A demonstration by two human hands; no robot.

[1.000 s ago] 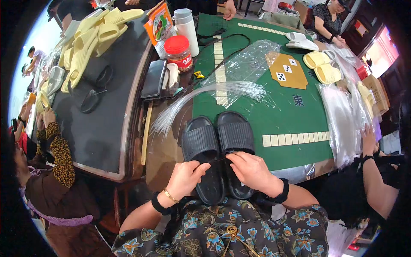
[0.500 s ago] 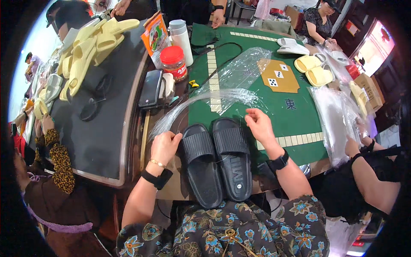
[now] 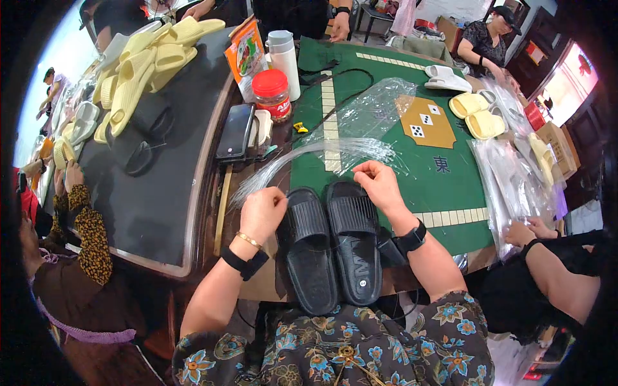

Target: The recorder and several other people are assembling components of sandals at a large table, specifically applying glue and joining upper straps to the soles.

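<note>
A pair of black slide slippers [image 3: 351, 251] lies side by side at the table edge in front of me, toes pointing away. Beside the left slipper's strap is my left hand [image 3: 262, 213], its fingers curled closed. My right hand [image 3: 381, 188] pinches thumb to forefinger above the right slipper's toe. Anything in either hand is too fine to make out. Just beyond the slippers, a bundle of thin clear plastic strands [image 3: 283, 163] arcs across the table. A clear plastic bag [image 3: 370, 112] lies farther back.
A phone [image 3: 236, 131], a red-lidded jar [image 3: 271, 95] and a white bottle [image 3: 283, 61] stand left of the green mat [image 3: 399, 193]. Cream slippers [image 3: 132, 77] are piled on the dark left table. Clear bags [image 3: 502, 174] lie at right, by a co-worker's hands [image 3: 523, 233]. Other people surround the tables.
My hands have drawn closer together, the right one moving left over the slipper's toe. At right, the co-worker's hands have shifted on the bags. The whole view has turned slightly.
</note>
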